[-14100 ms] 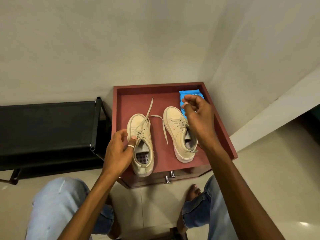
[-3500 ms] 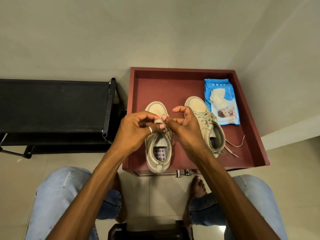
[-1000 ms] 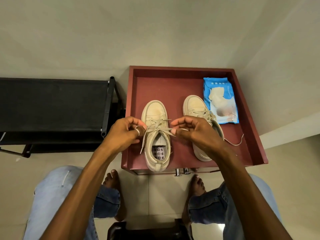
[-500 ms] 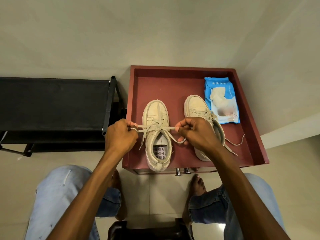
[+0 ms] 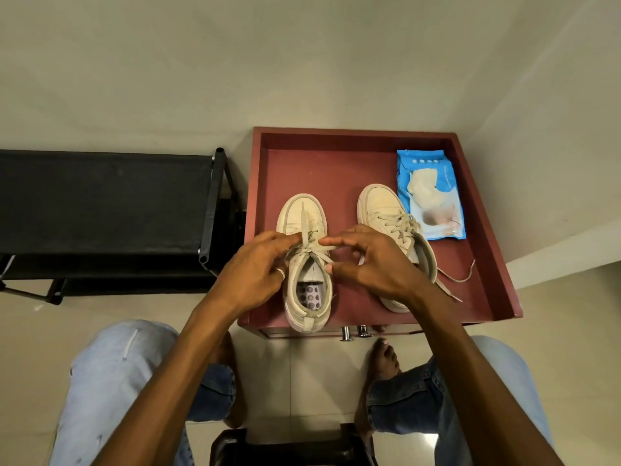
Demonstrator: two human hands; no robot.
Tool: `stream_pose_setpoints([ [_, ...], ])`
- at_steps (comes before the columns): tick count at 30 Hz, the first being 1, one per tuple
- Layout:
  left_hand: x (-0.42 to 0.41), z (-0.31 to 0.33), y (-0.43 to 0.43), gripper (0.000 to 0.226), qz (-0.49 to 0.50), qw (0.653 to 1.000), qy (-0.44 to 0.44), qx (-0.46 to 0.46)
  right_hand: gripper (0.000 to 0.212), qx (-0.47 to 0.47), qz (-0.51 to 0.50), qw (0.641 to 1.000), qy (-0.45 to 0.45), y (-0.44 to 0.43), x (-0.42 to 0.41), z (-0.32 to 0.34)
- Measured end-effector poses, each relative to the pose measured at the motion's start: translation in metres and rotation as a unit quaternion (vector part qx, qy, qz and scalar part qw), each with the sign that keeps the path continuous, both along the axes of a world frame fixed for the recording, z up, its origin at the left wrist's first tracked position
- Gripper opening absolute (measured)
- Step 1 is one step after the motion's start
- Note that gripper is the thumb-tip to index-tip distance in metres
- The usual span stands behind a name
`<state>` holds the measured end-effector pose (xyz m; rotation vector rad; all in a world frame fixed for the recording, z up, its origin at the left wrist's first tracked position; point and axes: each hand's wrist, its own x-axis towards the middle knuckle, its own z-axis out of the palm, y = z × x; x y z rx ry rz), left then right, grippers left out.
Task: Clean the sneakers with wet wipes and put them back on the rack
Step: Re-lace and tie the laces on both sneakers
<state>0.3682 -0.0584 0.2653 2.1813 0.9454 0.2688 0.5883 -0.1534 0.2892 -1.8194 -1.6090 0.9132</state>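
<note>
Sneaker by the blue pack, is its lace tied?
Loose: the flat beige lace of the beige sneaker trails across the red wooden tray.

The left sneaker (image 5: 289, 218), a cream low-top of smooth leather-like material with a thick pale sole, stands upright with its toe pointing away. It sits directly under the fingers (image 5: 282, 238) of the left hand (image 5: 255, 274) and right hand (image 5: 376, 264), which pinch its flat beige lace (image 5: 304, 216) at the top eyelets. One lace end lies forward over the toe, and the dotted grey insole shows just nearer than the fingertips. The matching right sneaker (image 5: 379, 205) stands just right of the right-hand fingers, partly hidden by that hand, with a loose lace end trailing farther right. The blue plastic wet-wipe pack (image 5: 437, 210) lies flat beyond and right of those fingers, beside that toe. The black fabric-topped metal rack (image 5: 100, 203) stands well left of the left-hand fingers.
</note>
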Motion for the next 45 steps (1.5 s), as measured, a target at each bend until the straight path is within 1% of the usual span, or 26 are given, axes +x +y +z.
stream_pose_setpoints([
  [4, 0.002, -0.003, 0.005, 0.051, -0.009, 0.999, 0.035, 0.030, 0.038, 0.042, 0.018, 0.998, -0.033, 0.001, -0.002, -0.001],
  [7, 0.002, 0.001, 0.010, 0.034, 0.002, 0.999, 0.040, 0.027, 0.038, 0.060, 0.039, 0.990, -0.124, 0.002, -0.004, -0.007],
  [9, 0.001, 0.004, 0.012, 0.024, -0.001, 0.999, 0.048, 0.023, 0.035, 0.080, 0.035, 0.983, -0.163, 0.003, -0.003, -0.010],
  [11, -0.002, 0.006, 0.014, 0.023, -0.008, 0.998, 0.057, -0.007, 0.030, 0.105, 0.022, 0.979, -0.174, 0.004, -0.001, -0.012],
  [14, -0.006, 0.010, 0.017, 0.033, -0.016, 0.998, 0.046, -0.043, 0.032, 0.118, 0.001, 0.975, -0.190, 0.005, -0.003, -0.016],
  [16, -0.008, 0.012, 0.017, 0.042, -0.025, 0.999, 0.027, -0.039, 0.035, 0.111, -0.013, 0.976, -0.185, 0.004, -0.005, -0.018],
  [18, -0.008, 0.012, 0.016, 0.042, -0.029, 0.998, 0.023, -0.046, 0.039, 0.098, -0.021, 0.982, -0.157, 0.004, -0.007, -0.016],
  [20, -0.008, 0.010, 0.016, 0.036, -0.016, 0.996, 0.012, -0.085, 0.035, 0.102, -0.019, 0.985, -0.138, 0.004, -0.009, -0.014],
  [23, -0.008, 0.008, 0.017, 0.031, 0.010, 0.990, -0.014, -0.141, 0.028, 0.113, -0.018, 0.983, -0.141, 0.004, -0.011, -0.013],
  [26, -0.008, 0.010, 0.018, 0.022, 0.008, 0.987, -0.019, -0.160, 0.028, 0.110, -0.027, 0.982, -0.150, 0.004, -0.010, -0.014],
  [28, -0.007, 0.012, 0.016, 0.007, 0.026, 0.987, -0.022, -0.159, 0.030, 0.102, -0.031, 0.983, -0.150, 0.003, -0.010, -0.014],
  [29, -0.005, 0.013, 0.015, 0.014, 0.045, 0.985, -0.030, -0.165, 0.030, 0.100, -0.031, 0.983, -0.151, 0.003, -0.010, -0.014],
  [31, -0.001, 0.012, 0.013, 0.045, 0.106, 0.974, -0.048, -0.196, 0.028, 0.100, -0.028, 0.982, -0.156, 0.003, -0.010, -0.015],
  [32, 0.001, 0.012, 0.013, 0.054, 0.130, 0.970, -0.046, -0.200, 0.027, 0.100, -0.027, 0.982, -0.157, 0.003, -0.011, -0.015],
  [33, 0.003, 0.012, 0.013, 0.057, 0.143, 0.969, -0.042, -0.199, 0.027, 0.100, -0.026, 0.982, -0.157, 0.003, -0.011, -0.015],
  [34, 0.003, 0.011, 0.013, 0.054, 0.146, 0.970, -0.036, -0.194, 0.027, 0.099, -0.025, 0.982, -0.157, 0.003, -0.011, -0.015],
  [35, 0.004, 0.011, 0.013, 0.046, 0.141, 0.971, -0.030, -0.190, 0.027, 0.099, -0.024, 0.982, -0.156, 0.003, -0.011, -0.016],
  [38, 0.001, 0.014, 0.013, 0.011, 0.101, 0.978, -0.017, -0.182, 0.028, 0.095, -0.020, 0.984, -0.151, 0.004, -0.010, -0.016],
  [39, 0.000, 0.015, 0.012, 0.006, 0.085, 0.978, -0.021, -0.191, 0.029, 0.097, -0.018, 0.984, -0.148, 0.004, -0.010, -0.016],
  [41, -0.001, 0.014, 0.012, 0.018, 0.066, 0.977, -0.028, -0.202, 0.029, 0.106, -0.016, 0.985, -0.139, 0.004, -0.010, -0.015],
  [45, -0.001, 0.012, 0.013, 0.024, 0.050, 0.983, -0.031, -0.173, 0.025, 0.114, -0.012, 0.985, -0.132, 0.004, -0.010, -0.013],
])
